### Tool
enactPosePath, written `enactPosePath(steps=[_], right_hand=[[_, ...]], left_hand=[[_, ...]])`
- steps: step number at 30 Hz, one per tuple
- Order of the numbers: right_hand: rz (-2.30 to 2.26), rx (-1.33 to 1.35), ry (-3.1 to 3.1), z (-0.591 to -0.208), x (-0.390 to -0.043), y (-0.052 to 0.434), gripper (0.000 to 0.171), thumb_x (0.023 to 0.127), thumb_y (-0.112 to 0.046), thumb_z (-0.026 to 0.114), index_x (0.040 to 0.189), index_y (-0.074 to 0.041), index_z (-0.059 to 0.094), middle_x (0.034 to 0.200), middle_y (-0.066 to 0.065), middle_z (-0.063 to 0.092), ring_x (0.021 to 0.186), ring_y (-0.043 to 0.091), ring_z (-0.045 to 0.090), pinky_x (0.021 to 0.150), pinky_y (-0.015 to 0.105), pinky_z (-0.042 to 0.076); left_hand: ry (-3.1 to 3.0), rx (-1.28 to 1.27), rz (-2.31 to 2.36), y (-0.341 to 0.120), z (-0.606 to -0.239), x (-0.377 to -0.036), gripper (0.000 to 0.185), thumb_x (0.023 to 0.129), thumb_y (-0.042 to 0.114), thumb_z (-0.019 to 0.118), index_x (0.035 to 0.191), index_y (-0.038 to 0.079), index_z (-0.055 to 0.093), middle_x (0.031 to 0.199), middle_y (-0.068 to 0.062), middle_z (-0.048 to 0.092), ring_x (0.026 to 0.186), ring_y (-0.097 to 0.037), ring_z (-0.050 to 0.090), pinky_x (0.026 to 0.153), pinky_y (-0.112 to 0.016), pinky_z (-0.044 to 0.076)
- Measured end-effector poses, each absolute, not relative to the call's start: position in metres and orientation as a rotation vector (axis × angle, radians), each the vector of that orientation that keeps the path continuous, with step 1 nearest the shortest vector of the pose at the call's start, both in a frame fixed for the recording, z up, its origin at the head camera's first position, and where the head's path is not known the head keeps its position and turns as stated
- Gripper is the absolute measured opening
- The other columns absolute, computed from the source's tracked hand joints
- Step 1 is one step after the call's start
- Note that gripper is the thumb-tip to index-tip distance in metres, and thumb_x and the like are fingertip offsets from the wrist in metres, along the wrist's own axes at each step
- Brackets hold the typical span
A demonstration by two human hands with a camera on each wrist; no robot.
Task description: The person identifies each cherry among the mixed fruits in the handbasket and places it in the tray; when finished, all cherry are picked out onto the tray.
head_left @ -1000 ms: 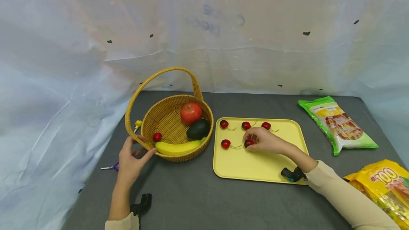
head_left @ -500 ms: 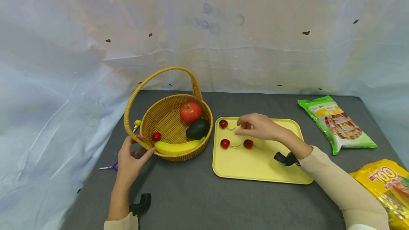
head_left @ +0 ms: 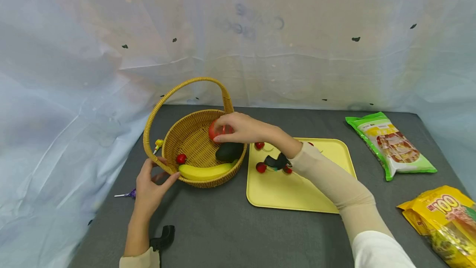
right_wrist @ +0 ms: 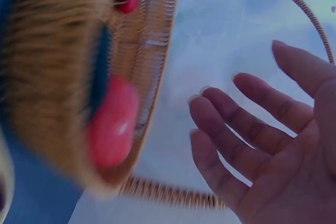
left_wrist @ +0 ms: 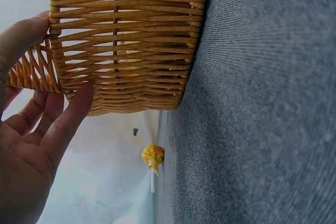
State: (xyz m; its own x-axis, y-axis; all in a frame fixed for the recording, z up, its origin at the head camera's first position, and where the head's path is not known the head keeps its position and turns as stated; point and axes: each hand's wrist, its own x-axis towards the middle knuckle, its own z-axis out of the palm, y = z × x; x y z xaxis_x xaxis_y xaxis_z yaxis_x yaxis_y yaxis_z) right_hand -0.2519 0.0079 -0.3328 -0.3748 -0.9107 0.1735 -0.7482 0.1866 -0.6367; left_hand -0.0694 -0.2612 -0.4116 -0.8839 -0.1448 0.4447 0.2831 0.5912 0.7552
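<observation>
A yellow wicker basket (head_left: 186, 123) with a tall handle holds a red apple (head_left: 213, 130), a dark green avocado (head_left: 228, 152), a banana (head_left: 205, 172) and a red cherry (head_left: 181, 159). At its near left side my left hand (head_left: 149, 191) grips the rim by the handle's foot, thumb on one side and fingers on the other. My right hand (head_left: 241, 128) hovers over the apple in the head view. In the right wrist view its fingers (right_wrist: 252, 127) are spread with nothing between them. Several cherries (head_left: 261, 167) lie on the yellow tray (head_left: 293, 195), some partly hidden by the right arm.
A green-and-white food packet (head_left: 394, 146) lies at the right, with a yellow bag (head_left: 446, 222) nearer. Two lollipops, one yellow (head_left: 158, 143) and one purple (head_left: 132, 193), lie left of the basket. A pale sheet (head_left: 260, 53) hangs behind the grey table (head_left: 223, 235).
My right hand has moved left from the cherries on the tray, first to the back row, then over the basket. The left hand stays on the basket rim.
</observation>
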Motion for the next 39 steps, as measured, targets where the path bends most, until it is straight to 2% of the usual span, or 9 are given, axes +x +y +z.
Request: enactPosePath(steps=[6, 9, 13, 17, 20, 27, 34, 39], right_hand=[[-0.948, -1.537, 2.149, -0.335, -0.265, -0.063, 0.025, 0.101, -0.025, 0.062, 0.117, -0.007, 0.066, 0.110, 0.002, 0.067, 0.096, 0.012, 0.062, 0.085, 0.023, 0.051], [-0.868, -1.485, 2.126, -0.342, -0.266, -0.091, 0.031, 0.101, -0.027, 0.062, 0.123, -0.006, 0.064, 0.119, 0.005, 0.065, 0.107, 0.014, 0.060, 0.090, 0.023, 0.050], [-0.696, -1.436, 2.083, -0.353, -0.261, -0.119, 0.042, 0.099, -0.028, 0.064, 0.132, -0.004, 0.059, 0.135, 0.008, 0.058, 0.124, 0.019, 0.052, 0.100, 0.024, 0.046], [-0.608, -1.400, 2.036, -0.368, -0.255, -0.135, 0.043, 0.098, -0.024, 0.066, 0.135, -0.004, 0.058, 0.138, 0.008, 0.056, 0.129, 0.022, 0.049, 0.103, 0.024, 0.044], [-0.634, -1.378, 2.004, -0.379, -0.254, -0.141, 0.042, 0.098, -0.020, 0.067, 0.135, -0.002, 0.058, 0.136, 0.010, 0.058, 0.127, 0.022, 0.052, 0.101, 0.023, 0.044], [-0.759, -1.309, 1.913, -0.398, -0.258, -0.143, 0.035, 0.096, -0.014, 0.068, 0.129, 0.000, 0.063, 0.125, 0.010, 0.066, 0.110, 0.015, 0.061, 0.089, 0.016, 0.048], [-0.766, -1.295, 1.842, -0.404, -0.257, -0.144, 0.038, 0.092, -0.010, 0.073, 0.128, -0.002, 0.064, 0.121, 0.010, 0.066, 0.103, 0.014, 0.061, 0.084, 0.019, 0.052], [-0.749, -1.268, 1.826, -0.404, -0.256, -0.145, 0.035, 0.088, -0.005, 0.076, 0.122, -0.003, 0.066, 0.111, 0.011, 0.065, 0.088, 0.014, 0.057, 0.077, 0.026, 0.055]], left_hand=[[-2.363, -0.125, -1.202, -0.263, -0.412, -0.069, 0.050, 0.077, -0.011, 0.081, 0.118, -0.010, 0.053, 0.113, -0.019, 0.055, 0.109, -0.033, 0.055, 0.080, -0.017, 0.057], [-2.372, -0.134, -1.184, -0.262, -0.412, -0.071, 0.050, 0.077, -0.010, 0.081, 0.119, -0.011, 0.052, 0.113, -0.020, 0.055, 0.109, -0.034, 0.055, 0.081, -0.017, 0.056], [-2.362, -0.152, -1.166, -0.262, -0.411, -0.073, 0.051, 0.076, -0.013, 0.080, 0.118, -0.011, 0.052, 0.111, -0.022, 0.055, 0.108, -0.035, 0.055, 0.081, -0.016, 0.056], [-2.343, -0.168, -1.175, -0.260, -0.411, -0.073, 0.050, 0.076, -0.015, 0.079, 0.118, -0.011, 0.052, 0.111, -0.023, 0.055, 0.107, -0.037, 0.055, 0.080, -0.010, 0.053], [-2.341, -0.173, -1.175, -0.260, -0.411, -0.073, 0.051, 0.076, -0.014, 0.079, 0.119, -0.012, 0.052, 0.111, -0.025, 0.054, 0.107, -0.038, 0.055, 0.080, -0.007, 0.051], [-2.353, -0.158, -1.162, -0.260, -0.410, -0.071, 0.051, 0.076, -0.013, 0.080, 0.118, -0.010, 0.052, 0.111, -0.025, 0.055, 0.107, -0.039, 0.056, 0.080, -0.016, 0.056], [-2.352, -0.144, -1.179, -0.259, -0.408, -0.070, 0.051, 0.075, -0.014, 0.080, 0.118, -0.011, 0.052, 0.111, -0.026, 0.055, 0.107, -0.038, 0.056, 0.080, -0.017, 0.057], [-2.353, -0.154, -1.161, -0.261, -0.412, -0.072, 0.053, 0.074, -0.015, 0.080, 0.119, -0.011, 0.052, 0.112, -0.025, 0.055, 0.106, -0.038, 0.055, 0.080, -0.013, 0.055]])
